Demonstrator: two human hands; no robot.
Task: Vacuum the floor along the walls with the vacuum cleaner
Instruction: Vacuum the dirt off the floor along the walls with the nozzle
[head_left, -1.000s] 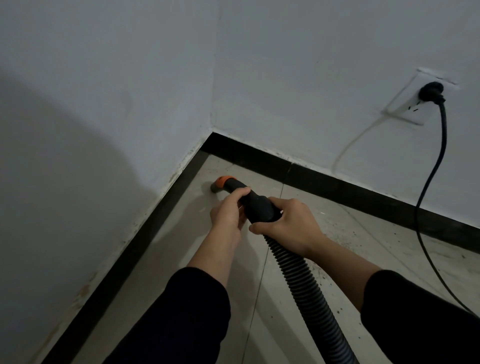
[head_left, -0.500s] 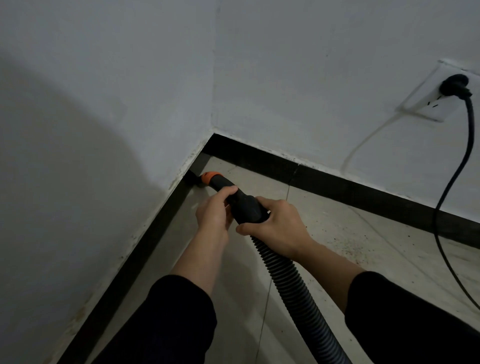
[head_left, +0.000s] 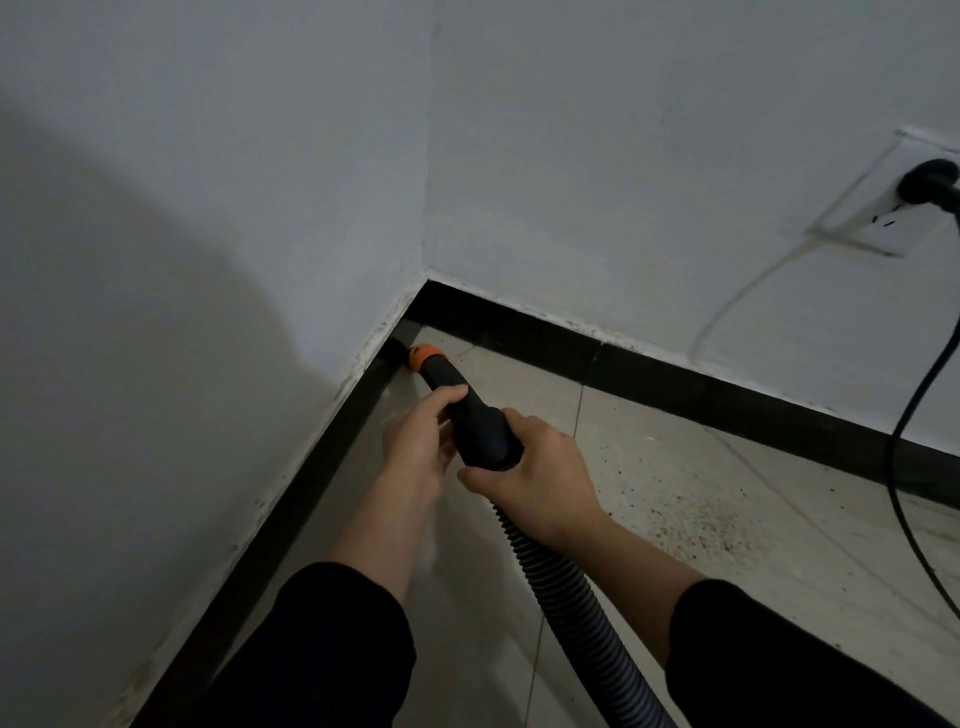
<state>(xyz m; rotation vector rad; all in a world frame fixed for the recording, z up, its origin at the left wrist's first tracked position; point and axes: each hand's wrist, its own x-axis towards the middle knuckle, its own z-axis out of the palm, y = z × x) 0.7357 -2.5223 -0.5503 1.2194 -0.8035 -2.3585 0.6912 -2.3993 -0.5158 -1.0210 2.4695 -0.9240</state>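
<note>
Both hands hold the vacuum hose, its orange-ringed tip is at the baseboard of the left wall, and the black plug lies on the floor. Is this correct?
The head view shows the black plug sitting in the wall socket, not on the floor. The rest holds: the left hand and right hand hold the hose, tip at the left baseboard.
</note>
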